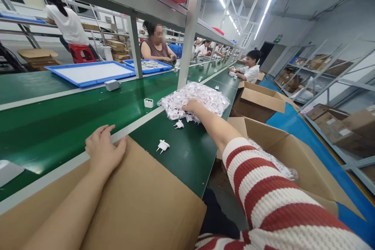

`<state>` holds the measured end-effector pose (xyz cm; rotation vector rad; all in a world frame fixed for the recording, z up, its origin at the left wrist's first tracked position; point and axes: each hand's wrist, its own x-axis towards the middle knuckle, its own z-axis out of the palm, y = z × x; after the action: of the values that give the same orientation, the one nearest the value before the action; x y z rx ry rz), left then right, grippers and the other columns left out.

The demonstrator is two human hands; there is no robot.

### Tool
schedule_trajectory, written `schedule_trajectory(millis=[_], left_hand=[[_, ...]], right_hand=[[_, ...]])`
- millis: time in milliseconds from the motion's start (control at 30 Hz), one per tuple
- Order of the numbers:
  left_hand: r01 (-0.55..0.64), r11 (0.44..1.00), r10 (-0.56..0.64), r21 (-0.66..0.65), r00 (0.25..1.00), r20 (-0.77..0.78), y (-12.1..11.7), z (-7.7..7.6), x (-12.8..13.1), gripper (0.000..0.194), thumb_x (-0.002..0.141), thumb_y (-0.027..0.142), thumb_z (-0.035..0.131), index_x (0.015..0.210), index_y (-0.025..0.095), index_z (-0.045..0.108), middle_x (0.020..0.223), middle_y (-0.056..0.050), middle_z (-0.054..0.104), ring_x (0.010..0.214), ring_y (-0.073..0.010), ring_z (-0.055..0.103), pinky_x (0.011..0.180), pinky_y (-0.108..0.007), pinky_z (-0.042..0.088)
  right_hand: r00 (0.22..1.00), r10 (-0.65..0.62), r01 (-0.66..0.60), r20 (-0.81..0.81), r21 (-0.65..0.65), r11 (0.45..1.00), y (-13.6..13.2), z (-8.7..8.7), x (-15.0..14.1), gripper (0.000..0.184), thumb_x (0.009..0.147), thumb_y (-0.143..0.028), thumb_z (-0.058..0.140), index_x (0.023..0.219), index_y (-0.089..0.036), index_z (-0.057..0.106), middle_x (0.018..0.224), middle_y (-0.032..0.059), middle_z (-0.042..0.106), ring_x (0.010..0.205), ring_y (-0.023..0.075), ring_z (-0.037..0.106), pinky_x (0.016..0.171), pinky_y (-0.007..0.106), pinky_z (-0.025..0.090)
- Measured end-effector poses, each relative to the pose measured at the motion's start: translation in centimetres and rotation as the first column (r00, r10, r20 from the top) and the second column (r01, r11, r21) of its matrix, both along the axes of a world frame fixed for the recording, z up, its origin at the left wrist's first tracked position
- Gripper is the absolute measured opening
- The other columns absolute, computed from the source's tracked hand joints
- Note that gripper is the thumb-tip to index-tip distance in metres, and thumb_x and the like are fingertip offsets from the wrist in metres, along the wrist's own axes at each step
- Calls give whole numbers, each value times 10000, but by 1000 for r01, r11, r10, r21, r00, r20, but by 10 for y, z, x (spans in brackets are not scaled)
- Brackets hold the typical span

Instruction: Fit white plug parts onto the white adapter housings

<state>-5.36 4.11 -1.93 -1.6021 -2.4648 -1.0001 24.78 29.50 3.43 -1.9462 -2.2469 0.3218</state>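
Note:
My left hand (pixel 103 147) rests at the top edge of a brown cardboard sheet (pixel 146 199), fingers stretched out over the pale rail of the bench. Farther away, my right hand (pixel 191 106) reaches into a clear plastic bag (pixel 215 99) full of small white plug pieces; its fingertips are hidden among them, so their grip cannot be made out. Two loose white two-pin plug pieces, a nearer one (pixel 163 146) and a farther one (pixel 179 124), lie on the green bench top (pixel 187 156) between the cardboard and the bag.
On the green conveyor belt (pixel 73 125) stand white adapter housings, one (pixel 148 103) near the bag. Blue trays (pixel 93 72) lie beyond it. Open cardboard boxes (pixel 281 136) stand at the right. A metal post (pixel 190 35) rises behind the bag. Co-workers sit along the line.

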Motion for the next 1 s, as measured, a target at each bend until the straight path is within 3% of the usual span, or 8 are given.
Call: schedule_trajectory(millis=[167, 367, 533, 733, 867, 1000], left_hand=[[2, 1000, -2, 8, 1000, 10, 2, -3, 1, 728, 871, 596, 483, 1435, 148, 591, 1544, -165, 484, 1435, -449, 371, 1214, -640, 342], [1, 1000, -2, 24, 999, 45, -1, -3, 2, 668, 866, 492, 559, 1429, 135, 598, 1523, -175, 498, 1431, -438, 385, 1229, -605, 335], [-9, 1000, 7, 25, 997, 70, -6, -2, 2, 627, 872, 404, 594, 1426, 111, 598, 1505, -182, 507, 1430, -428, 398, 1241, -572, 324], [-10, 1000, 9, 9, 995, 98, -9, -3, 1, 598, 896, 371, 613, 1436, 117, 586, 1505, -184, 505, 1418, -410, 408, 1232, -561, 340], [15, 1000, -15, 2, 995, 97, -9, -5, 0, 576, 916, 363, 598, 1435, 113, 584, 1505, -183, 514, 1415, -402, 413, 1221, -561, 348], [32, 999, -31, -17, 996, 82, -9, -7, -2, 562, 932, 367, 574, 1430, 108, 585, 1503, -173, 528, 1420, -387, 418, 1226, -540, 347]], right_hand=[[987, 139, -137, 76, -27, 990, -23, -9, 3, 801, 876, -535, 655, 1554, -146, 484, 1532, 185, 581, 1416, 364, 561, 1178, 438, 443], [946, 296, -293, 133, -36, 955, -71, -9, 0, 601, 897, -494, 581, 1392, -156, 602, 1549, 184, 541, 1473, 391, 464, 1165, 485, 439], [906, 384, -385, 178, -30, 922, -108, -3, -4, 644, 887, -485, 581, 1448, -168, 563, 1596, 206, 440, 1441, 429, 474, 1150, 532, 439], [848, 488, -474, 204, -118, 873, -123, 14, -9, 771, 841, -409, 659, 1566, -206, 494, 1474, 186, 595, 1331, 391, 604, 1058, 472, 521], [822, 523, -496, 225, -166, 852, -126, 27, -31, 611, 775, -289, 719, 1383, -237, 695, 1380, 119, 703, 1268, 359, 665, 1032, 433, 543], [829, 506, -504, 239, -71, 861, -128, 30, -72, 518, 821, -298, 690, 1329, -198, 718, 1366, 171, 700, 1263, 422, 650, 1019, 534, 541]])
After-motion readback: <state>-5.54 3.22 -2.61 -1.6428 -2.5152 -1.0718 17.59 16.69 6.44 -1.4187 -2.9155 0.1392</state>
